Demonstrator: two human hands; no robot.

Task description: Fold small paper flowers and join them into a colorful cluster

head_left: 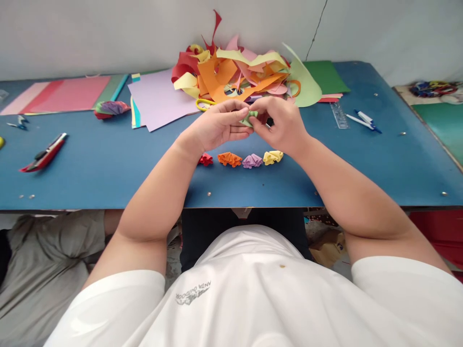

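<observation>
Both hands meet above the middle of the blue table (108, 168). My left hand (217, 125) and my right hand (282, 125) pinch a small folded green paper piece (249, 117) between their fingertips. Just below them, on the table, lie folded paper pieces in a row: a red one (206, 159), an orange one (230, 159), a purple one (252, 161) and a yellow one (273, 156).
A heap of coloured paper scraps (235, 72) sits behind my hands, with lilac (159, 99), pink (68, 94) and green (325, 76) sheets around it. A red utility knife (43, 154) lies at the left; a ruler (339, 114) and pens (363, 119) lie at the right. Another person's grey clothing (43, 270) shows lower left.
</observation>
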